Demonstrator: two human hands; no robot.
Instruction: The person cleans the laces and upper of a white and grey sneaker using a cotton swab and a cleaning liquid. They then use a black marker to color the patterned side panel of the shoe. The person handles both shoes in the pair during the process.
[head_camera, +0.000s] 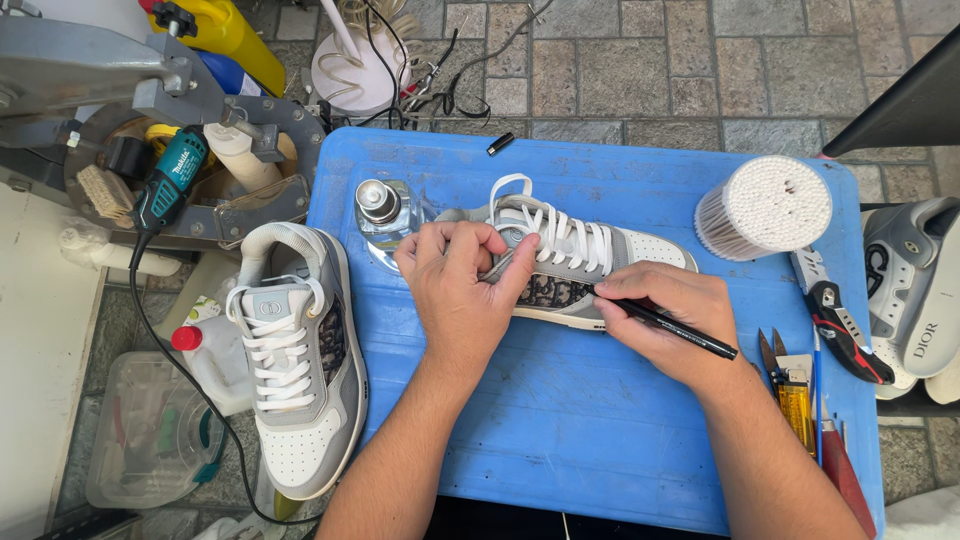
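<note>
**A:** so where's the shoe at here?

**B:** the grey and white sneaker (590, 262) with white laces lies on its side in the middle of the blue table (560, 420), toe pointing right. Left hand (462, 285) is clamped over the heel end, fingers curled around the collar, pinning it down. Right hand (668, 318) pinches a thin black pen (668, 326) in a writing grip, tip touching the sole edge just under the dark patterned side panel

**A:** what's right around it?

**B:** a small clear glass bottle (383, 215) with a silver cap sits just behind the left hand. A round tub of cotton swabs (768, 207) stands at the far right of the table, and along the right edge there's a red and black utility knife (840, 325), small snips (771, 352) and a yellow lighter (795, 400). A little black cap (500, 143) lies near the back edge

**A:** and off the table?

**B:** the matching sneaker (295, 365) sits upright off the left edge, next to a white jug with a red cap (212, 360). A teal rotary tool (170, 180) rests on the grey machine back left, and another white shoe (915, 290) shows at the far right
</note>
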